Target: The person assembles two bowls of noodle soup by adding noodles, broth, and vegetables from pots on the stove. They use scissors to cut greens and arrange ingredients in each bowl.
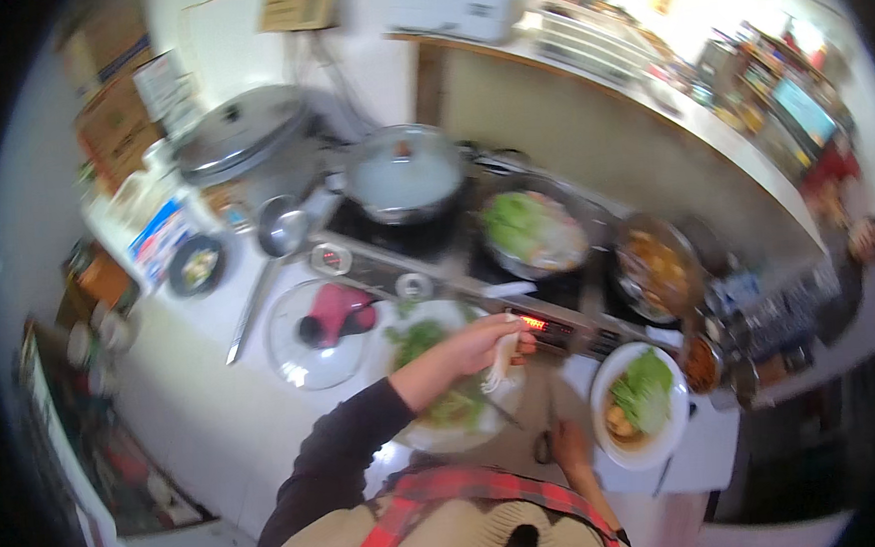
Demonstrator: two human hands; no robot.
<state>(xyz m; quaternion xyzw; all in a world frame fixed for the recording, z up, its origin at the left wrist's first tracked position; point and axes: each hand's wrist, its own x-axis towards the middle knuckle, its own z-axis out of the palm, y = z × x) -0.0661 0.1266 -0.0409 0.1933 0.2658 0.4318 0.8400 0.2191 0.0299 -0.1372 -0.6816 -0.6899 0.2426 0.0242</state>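
My left hand [489,343] is closed around a pale bundle [504,356] with thin strands hanging down, perhaps enoki mushrooms. Below it is a large white dish [451,310] of leafy greens [421,342]. My right hand [568,444], blurred, is lower and to the right, on the dark-ringed handle of scissors [543,447]; their blades point up-left over the dish. To its right sits a white oval bowl [602,417] with lettuce [651,381] and yellowish pieces in broth. Beyond my hands, a pan [535,267] on the cooktop holds lettuce and other food.
A lidded pot [404,174] and a pan of orange-brown food [655,271] are on the cooktops. A glass lid [293,365] with a pink cloth, a ladle [282,230] and a small dark bowl [195,266] lie left. A large lidded pot [241,135] stands behind. A person [864,247] is at far right.
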